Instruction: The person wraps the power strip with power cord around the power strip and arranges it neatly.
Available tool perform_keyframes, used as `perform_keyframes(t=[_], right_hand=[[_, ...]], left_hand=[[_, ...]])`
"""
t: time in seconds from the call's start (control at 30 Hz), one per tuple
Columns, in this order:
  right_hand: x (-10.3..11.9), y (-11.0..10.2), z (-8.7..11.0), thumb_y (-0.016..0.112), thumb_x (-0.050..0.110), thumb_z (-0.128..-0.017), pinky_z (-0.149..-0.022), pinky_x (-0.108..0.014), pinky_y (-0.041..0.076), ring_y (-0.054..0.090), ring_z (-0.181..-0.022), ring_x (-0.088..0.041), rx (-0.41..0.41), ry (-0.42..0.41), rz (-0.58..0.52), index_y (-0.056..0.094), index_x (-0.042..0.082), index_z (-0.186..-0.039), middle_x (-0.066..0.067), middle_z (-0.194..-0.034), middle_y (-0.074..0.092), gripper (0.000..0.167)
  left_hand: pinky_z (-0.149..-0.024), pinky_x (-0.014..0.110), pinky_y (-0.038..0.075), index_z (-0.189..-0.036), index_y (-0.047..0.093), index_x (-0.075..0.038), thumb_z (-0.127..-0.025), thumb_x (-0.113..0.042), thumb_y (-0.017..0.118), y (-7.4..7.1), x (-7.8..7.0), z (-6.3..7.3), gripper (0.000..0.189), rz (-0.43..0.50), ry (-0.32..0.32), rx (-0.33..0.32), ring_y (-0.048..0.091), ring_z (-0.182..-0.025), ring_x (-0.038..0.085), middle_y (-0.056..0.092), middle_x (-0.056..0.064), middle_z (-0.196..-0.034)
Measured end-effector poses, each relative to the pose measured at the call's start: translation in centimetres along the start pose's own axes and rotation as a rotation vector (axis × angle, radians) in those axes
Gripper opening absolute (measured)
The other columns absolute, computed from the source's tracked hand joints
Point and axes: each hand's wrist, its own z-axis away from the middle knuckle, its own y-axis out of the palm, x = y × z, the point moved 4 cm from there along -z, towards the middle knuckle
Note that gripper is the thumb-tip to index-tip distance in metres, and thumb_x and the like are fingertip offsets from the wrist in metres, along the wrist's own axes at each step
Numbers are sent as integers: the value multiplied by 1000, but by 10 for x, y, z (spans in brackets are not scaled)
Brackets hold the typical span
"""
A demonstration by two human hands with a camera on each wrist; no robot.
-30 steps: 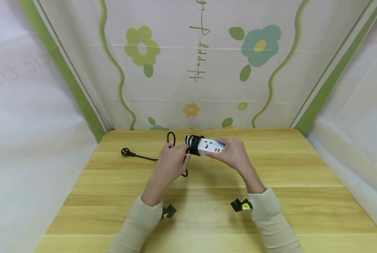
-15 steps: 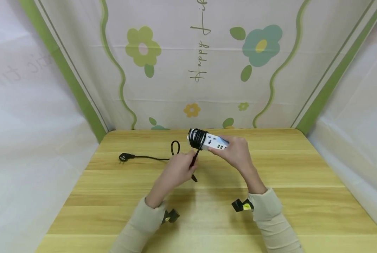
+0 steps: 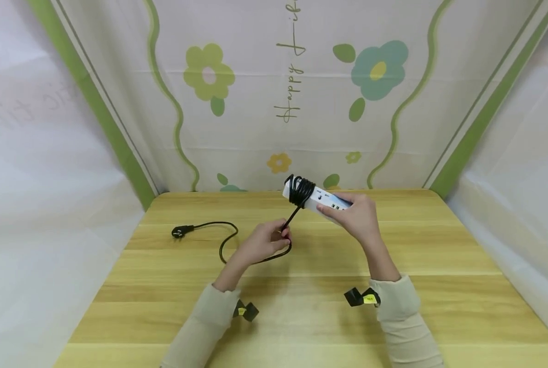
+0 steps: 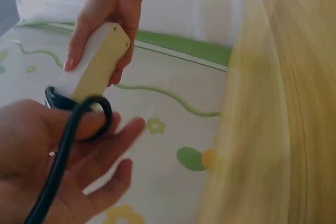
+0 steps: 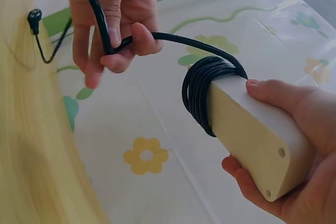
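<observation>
My right hand grips the near right end of a white power strip, which tilts up to the left above the table. A black cord is wound in several turns around the strip's far end. From these turns the cord runs taut to my left hand, which pinches it between thumb and fingers; the right wrist view shows this pinch, with the other fingers loosely spread. Past the left hand the cord loops back to the plug, lying on the table at the left. Sockets and USB ports show on the strip's upper face.
The wooden table spreads under both hands. A white cloth with printed flowers hangs behind its back edge, and white sheets stand at both sides. Small black wrist cameras sit at the sleeve cuffs.
The power strip has risen and moved right with my right hand. My left hand has drawn the cord away from the strip, and the slack near the plug has spread into a wider curve.
</observation>
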Motion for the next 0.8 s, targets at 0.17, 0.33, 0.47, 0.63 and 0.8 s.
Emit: perform_keyframes(t=[0.17, 0.33, 0.47, 0.63, 0.8], right_hand=[[-2, -3, -3, 83, 46, -78, -71, -27, 52, 65, -98, -31, 29, 66, -84, 72, 5, -121, -19, -120, 70, 60], [-1, -7, -5, 84, 45, -78, -73, -25, 51, 63, -102, -31, 30, 93, -136, 69, 4, -124, -19, -126, 67, 63], [-1, -9, -7, 85, 44, -78, -74, -26, 51, 62, -103, -32, 29, 88, -130, 69, 3, -126, -20, -127, 67, 64], [-2, -9, -8, 85, 40, -79, -74, -25, 52, 62, -103, -30, 38, 88, -155, 69, 2, -124, -20, -127, 67, 61], [-6, -7, -8, 82, 29, -83, -71, -21, 56, 66, -92, -18, 63, 109, -303, 67, -5, -124, -25, -127, 64, 55]], left_hand=[[-91, 34, 55, -93, 40, -6, -102, -3, 51, -4, 12, 3, 15, 443, -20, -10, 71, -97, 22, 55, 8, -101], [-91, 39, 57, -105, 52, -1, -104, -4, 48, -7, 17, 7, 5, 574, -44, 3, 60, -71, 9, 49, 5, -93], [-81, 34, 57, -118, 61, 2, -105, -12, 51, -5, 19, 8, 22, 470, -46, 50, 58, -70, 9, 58, 4, -82], [-76, 30, 56, -122, 62, 3, -104, -12, 53, -2, 22, 8, 26, 429, -31, 95, 60, -74, 8, 65, 3, -87], [-70, 24, 54, -115, 59, 10, -104, -5, 49, 4, 22, 7, 21, 531, -39, 150, 58, -75, 9, 60, 7, -90]])
